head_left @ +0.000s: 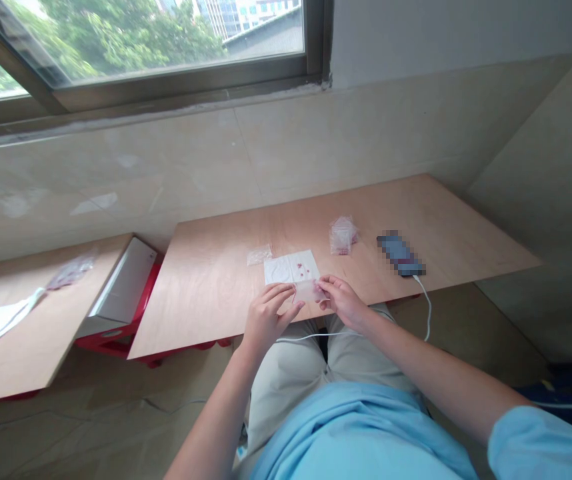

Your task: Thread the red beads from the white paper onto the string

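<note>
A small clear plastic bag (307, 291) is held up just over the table's front edge. My right hand (342, 301) pinches its right end between thumb and fingers. At the bag's left end is my left hand (267, 313), its fingers stretched out and its thumb apart from them; whether the fingertips touch the bag I cannot tell. Just behind the hands lies a white sheet of paper (279, 268) with several small red pieces (301, 267) on its right half. A flattened clear bag (259, 256) lies at the sheet's back left corner.
A pile of small clear bags (343, 235) with reddish contents lies farther back on the wooden table (206, 267). To the right is a phone (400, 253) with a white cable (429, 310) hanging over the edge. A second table (61, 320) stands left, beside a white box (125, 280).
</note>
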Available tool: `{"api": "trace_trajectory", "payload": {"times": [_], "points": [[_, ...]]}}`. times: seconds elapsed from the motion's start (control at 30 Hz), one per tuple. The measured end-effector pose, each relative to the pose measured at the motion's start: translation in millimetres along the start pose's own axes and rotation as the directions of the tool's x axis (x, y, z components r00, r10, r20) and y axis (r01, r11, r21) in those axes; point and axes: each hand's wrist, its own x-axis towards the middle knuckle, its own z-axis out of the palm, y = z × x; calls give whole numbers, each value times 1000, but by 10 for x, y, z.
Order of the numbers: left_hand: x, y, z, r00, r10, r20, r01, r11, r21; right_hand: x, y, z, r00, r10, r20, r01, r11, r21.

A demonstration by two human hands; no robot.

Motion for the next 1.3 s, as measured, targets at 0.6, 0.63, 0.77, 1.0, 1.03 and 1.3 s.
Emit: {"api": "trace_trajectory", "payload": {"times": [0.6, 0.63, 0.77, 1.0, 1.03, 1.3], "points": [[29, 205, 22, 998, 45, -53, -51, 992, -119, -69, 78, 44, 978, 133, 163, -158, 976, 147], [30, 202, 14, 997, 43, -57, -49, 993, -110, -77, 74, 50, 977, 138, 163, -161, 977, 139], [25, 185, -9, 996, 45, -72, -50, 996, -68, -115, 40, 89, 971, 157, 177, -174, 981, 85], [37, 163, -13, 995, 12, -99, -17, 999, -47, -188, -51, 130, 926, -114, 359, 246, 905, -348], [37, 154, -10, 996, 5, -94, -10, 999, -52, -200, -57, 129, 898, -166, 408, 348, 836, -424], [-22, 117, 92, 992, -123, -16, 115, 962, -249, -269, -103, 159, 858, -228, 460, 485, 655, -580]]}}
